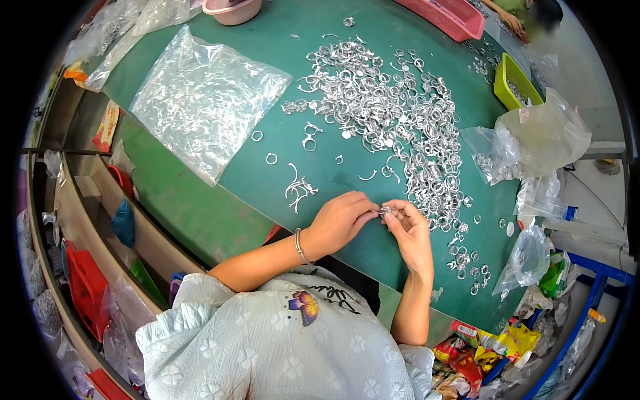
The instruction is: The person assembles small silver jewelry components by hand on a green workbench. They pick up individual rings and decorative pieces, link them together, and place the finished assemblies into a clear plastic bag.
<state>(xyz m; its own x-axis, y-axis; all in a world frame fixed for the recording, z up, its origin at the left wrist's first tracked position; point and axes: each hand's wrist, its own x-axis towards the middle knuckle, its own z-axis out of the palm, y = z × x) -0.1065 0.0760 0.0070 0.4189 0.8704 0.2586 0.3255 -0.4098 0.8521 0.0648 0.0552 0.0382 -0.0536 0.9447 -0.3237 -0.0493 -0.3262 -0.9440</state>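
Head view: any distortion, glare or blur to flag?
Head view: strong fisheye, the green table edge bows and corners go black; glare on the clear plastic bag; even light, soft shadows under both hands; the small metal ring between them is too tiny to resolve; periphery is soft.

Two hands (340,223), one pink bowl (232,10), one pink tray (447,17), one green bin (513,83), countless metal rings (387,113).

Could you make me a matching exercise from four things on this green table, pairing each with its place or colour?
Things:
1 clear plastic bag
2 pile of metal rings
3 small tray
4 bracelet

Descriptions:
A lime green
B on the left wrist
C lying flat, far left of table
D spread across the table's middle

Pairs: 1-C, 2-D, 3-A, 4-B
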